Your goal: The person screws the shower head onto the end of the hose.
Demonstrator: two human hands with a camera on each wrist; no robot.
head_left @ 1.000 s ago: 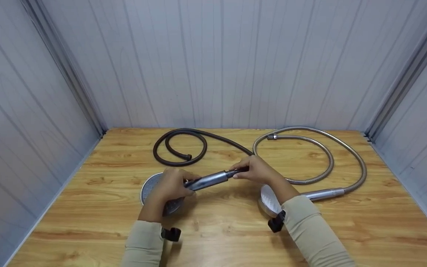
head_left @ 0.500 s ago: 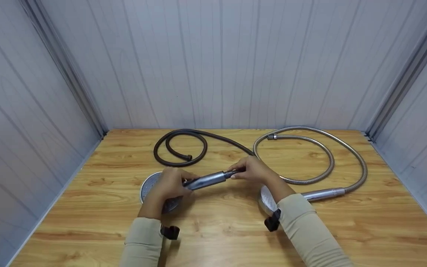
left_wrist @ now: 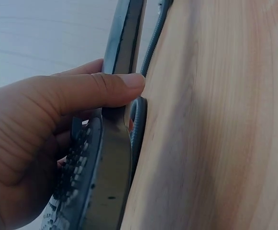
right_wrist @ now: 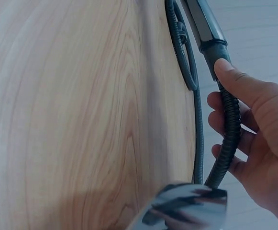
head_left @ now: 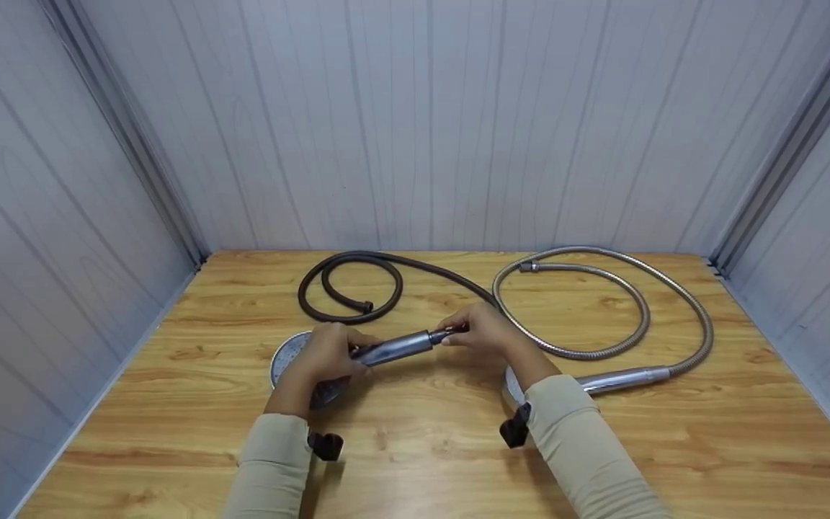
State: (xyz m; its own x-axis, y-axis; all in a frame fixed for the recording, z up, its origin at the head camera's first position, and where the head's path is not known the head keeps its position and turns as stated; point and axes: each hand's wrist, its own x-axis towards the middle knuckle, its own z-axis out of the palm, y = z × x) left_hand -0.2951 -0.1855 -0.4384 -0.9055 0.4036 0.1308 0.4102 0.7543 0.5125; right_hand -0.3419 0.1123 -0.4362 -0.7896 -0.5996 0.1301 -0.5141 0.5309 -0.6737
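My left hand [head_left: 328, 353] grips a chrome shower head [head_left: 397, 348] near the neck, thumb across the handle in the left wrist view. Its round spray face, partly hidden by the hand, points up at the left. At the handle's far end, my right hand [head_left: 483, 330] pinches the dark connector [right_wrist: 216, 53] of a dark ribbed shower hose [right_wrist: 232, 117] between thumb and fingers. Connector and handle end meet in line; how tightly they are joined I cannot tell. The hose runs back from the right hand and coils on the table behind.
A second chrome shower head [head_left: 620, 380] lies at the right on the wooden table [head_left: 415, 461], partly under the right forearm. Its silver hose [head_left: 602, 354] loops behind it. Pale panel walls [head_left: 415, 130] enclose the back and sides.
Both hands and the shower head have shifted slightly left, and both forearms have drawn left too. The grips look the same. The coiled hoses stay put.
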